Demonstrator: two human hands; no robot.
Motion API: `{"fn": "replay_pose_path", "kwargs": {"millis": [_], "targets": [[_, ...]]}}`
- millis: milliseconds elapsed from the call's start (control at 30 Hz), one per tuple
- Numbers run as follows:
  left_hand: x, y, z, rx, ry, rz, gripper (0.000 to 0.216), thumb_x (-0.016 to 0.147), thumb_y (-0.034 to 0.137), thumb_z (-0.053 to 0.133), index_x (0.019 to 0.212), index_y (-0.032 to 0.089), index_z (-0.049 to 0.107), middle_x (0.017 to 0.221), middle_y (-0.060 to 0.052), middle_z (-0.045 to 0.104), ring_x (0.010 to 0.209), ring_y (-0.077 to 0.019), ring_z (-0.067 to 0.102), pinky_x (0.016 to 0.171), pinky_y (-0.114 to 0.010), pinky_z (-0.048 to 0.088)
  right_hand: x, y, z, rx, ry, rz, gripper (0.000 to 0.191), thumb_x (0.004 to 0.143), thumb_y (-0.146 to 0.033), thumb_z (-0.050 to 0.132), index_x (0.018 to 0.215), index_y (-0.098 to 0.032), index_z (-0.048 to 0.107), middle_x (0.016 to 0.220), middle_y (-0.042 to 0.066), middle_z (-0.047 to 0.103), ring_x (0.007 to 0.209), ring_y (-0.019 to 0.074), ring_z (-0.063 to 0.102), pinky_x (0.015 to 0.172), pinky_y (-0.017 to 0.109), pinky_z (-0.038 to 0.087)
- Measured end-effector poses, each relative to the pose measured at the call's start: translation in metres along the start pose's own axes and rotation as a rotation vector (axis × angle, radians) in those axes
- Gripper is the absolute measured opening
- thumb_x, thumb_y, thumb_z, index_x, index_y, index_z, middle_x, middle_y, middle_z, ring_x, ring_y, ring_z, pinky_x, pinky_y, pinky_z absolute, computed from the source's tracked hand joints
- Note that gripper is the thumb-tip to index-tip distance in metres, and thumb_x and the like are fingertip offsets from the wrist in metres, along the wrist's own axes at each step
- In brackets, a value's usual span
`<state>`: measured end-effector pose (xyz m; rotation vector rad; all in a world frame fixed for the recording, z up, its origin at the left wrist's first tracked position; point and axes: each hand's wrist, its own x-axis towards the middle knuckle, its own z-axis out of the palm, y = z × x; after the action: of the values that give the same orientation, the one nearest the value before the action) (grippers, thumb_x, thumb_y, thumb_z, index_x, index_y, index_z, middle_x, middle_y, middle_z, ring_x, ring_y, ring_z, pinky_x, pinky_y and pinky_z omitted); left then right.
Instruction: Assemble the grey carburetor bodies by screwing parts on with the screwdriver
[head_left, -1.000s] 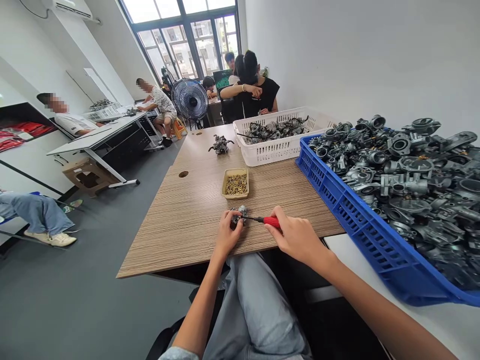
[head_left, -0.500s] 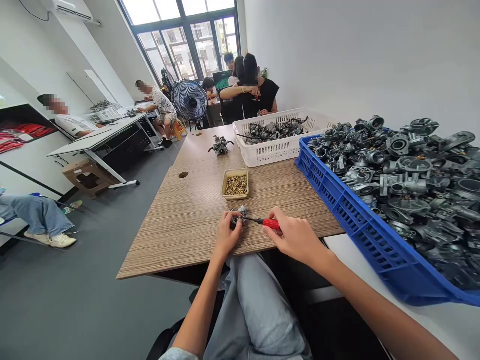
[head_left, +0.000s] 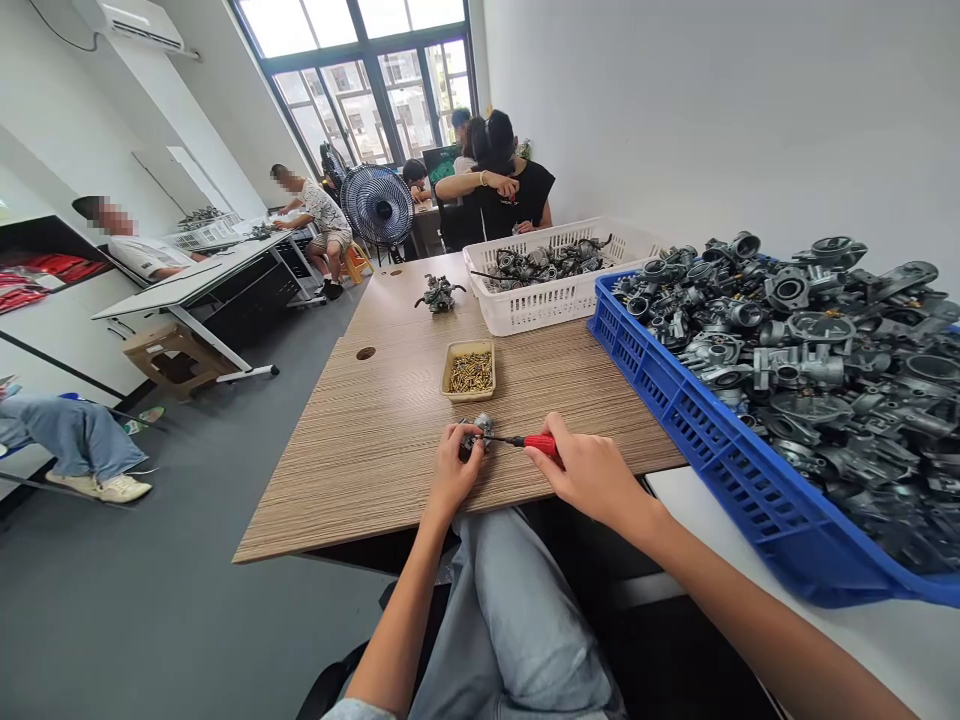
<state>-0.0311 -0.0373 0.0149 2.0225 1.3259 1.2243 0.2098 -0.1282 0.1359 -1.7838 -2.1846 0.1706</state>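
Near the front of the wood-grain table [head_left: 337, 450], my left hand [head_left: 455, 468] is closed around a small grey metal carburetor [head_left: 484, 424], whose lower part is hidden by my fingers. My right hand [head_left: 585, 465] grips the red handle of a screwdriver [head_left: 541, 446]. Its dark shaft points left, and the tip meets the carburetor beside my left fingertips; the exact contact spot is too small to make out. Just beyond my hands sits a cream tray [head_left: 444, 388] of small brass pieces [head_left: 472, 374].
A blue crate [head_left: 720, 440] heaped with carburetors [head_left: 810, 330] stands at the right. Behind it is a white basket [head_left: 540, 310] with more parts. One carburetor [head_left: 438, 294] lies on the far table. A co-worker [head_left: 517, 195] sits opposite; a fan [head_left: 377, 204] stands behind.
Both hands keep nearly the same pose, with the screwdriver still against the carburetor. The view has shifted slightly.
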Motion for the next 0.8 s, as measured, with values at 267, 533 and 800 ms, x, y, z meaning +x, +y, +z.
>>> {"fn": "replay_pose_path", "kwargs": {"millis": [267, 533, 800], "targets": [[0.0004, -0.0029, 0.0003, -0.024, -0.013, -0.011, 0.014, 0.104, 0.029, 0.060, 0.110, 0.023, 0.071, 0.113, -0.007, 0.067, 0.101, -0.0214, 0.065, 0.082, -0.033, 0.053, -0.0007, 0.0033, -0.0007, 0.116, 0.006, -0.035, 0.020, 0.113, -0.042, 0.055, 0.115, -0.025, 0.047, 0.089, 0.000, 0.079, 0.079, 0.0242, 0.077, 0.065, 0.029, 0.028], [0.0002, -0.0025, 0.0009, -0.015, -0.001, -0.006, 0.014, 0.103, 0.027, 0.061, 0.111, 0.023, 0.071, 0.115, -0.008, 0.068, 0.102, -0.0222, 0.067, 0.083, -0.034, 0.054, -0.0025, 0.0034, -0.0031, 0.184, -0.035, -0.161, 0.015, 0.111, -0.030, 0.053, 0.122, -0.024, 0.045, 0.102, 0.002, 0.079, 0.085, 0.0238, 0.077, 0.069, 0.030, 0.034], [-0.0002, -0.0037, 0.0008, -0.017, -0.007, -0.002, 0.014, 0.102, 0.027, 0.061, 0.112, 0.023, 0.071, 0.114, -0.008, 0.068, 0.103, -0.0228, 0.067, 0.086, -0.036, 0.055, 0.0019, 0.0024, 0.0020, 0.008, -0.001, -0.017, 0.025, 0.116, -0.046, 0.049, 0.116, -0.022, 0.052, 0.084, 0.003, 0.078, 0.077, 0.0261, 0.078, 0.062, 0.032, 0.026]]}}
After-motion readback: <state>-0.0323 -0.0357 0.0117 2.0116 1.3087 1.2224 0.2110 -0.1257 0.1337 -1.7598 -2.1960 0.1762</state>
